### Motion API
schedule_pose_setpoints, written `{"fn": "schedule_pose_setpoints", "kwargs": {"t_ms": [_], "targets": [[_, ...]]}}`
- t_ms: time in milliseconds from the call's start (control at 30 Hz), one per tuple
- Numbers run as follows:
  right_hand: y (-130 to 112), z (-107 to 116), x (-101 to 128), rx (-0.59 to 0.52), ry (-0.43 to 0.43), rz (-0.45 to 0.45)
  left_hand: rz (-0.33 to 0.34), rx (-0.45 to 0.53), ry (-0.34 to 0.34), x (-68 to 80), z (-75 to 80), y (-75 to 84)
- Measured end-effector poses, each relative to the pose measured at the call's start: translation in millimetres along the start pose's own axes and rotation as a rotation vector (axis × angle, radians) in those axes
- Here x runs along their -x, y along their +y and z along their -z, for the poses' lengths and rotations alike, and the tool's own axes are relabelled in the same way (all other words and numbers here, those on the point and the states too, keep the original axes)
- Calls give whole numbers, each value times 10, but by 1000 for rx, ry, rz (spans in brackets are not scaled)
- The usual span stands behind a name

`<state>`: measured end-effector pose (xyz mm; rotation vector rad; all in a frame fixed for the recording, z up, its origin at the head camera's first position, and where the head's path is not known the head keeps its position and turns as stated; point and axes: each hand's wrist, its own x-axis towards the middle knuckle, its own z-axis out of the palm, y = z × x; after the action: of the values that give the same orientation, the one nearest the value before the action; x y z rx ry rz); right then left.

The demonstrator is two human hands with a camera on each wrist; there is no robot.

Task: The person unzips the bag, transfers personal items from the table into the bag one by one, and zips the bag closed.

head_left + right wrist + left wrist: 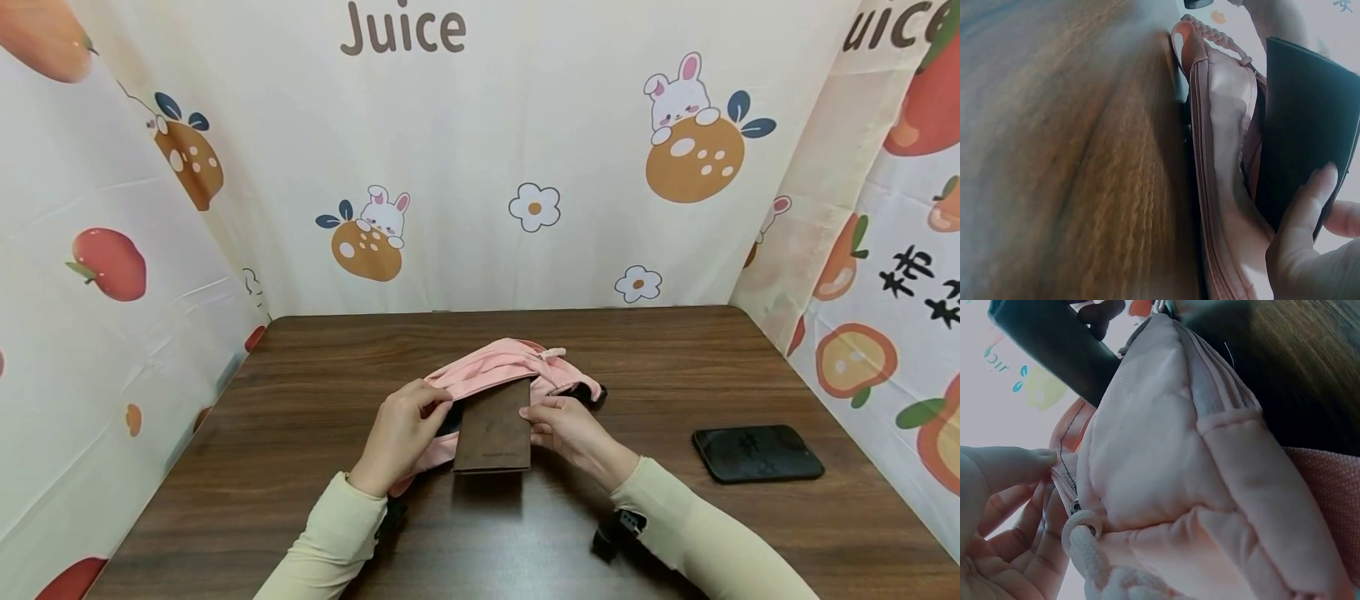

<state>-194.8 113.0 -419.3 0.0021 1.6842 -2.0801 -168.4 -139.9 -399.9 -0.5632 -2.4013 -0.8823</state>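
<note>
Dark wood desk (300, 467): soft pink fabric pouch (495, 371) sits mid-desk. Left hand (397, 437) pinches its opening edge; right hand (570, 429) grips flat brown leather wallet (492, 433), half inside. Looks mid-insertion; next needs opening kept wide, wallet slid deeper.

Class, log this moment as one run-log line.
left hand: holds pink pouch open | right hand: grips brown wallet at opening | phone: on table

1 pink bag (501, 367), 1 brown wallet (492, 433), 1 phone (757, 453).
</note>
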Motion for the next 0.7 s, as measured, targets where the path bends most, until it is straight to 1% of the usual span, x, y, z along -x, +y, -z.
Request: {"fn": "schedule_pose_setpoints", "kwargs": {"t_ms": [133,300,433,533,700], "targets": [[3,-31,-31,-2,41,10,-4,8,0,1,-5,10],[13,-62,-78,-7,39,-5,-9,6,2,3,-14,14],[19,-67,-90,-10,9,-31,-3,7,0,10,-19,14],[15,-63,-83,2,-31,-47,1,10,-2,12,-21,13],[2,-56,-80,35,-84,-45,-2,9,-1,7,-22,13]]}}
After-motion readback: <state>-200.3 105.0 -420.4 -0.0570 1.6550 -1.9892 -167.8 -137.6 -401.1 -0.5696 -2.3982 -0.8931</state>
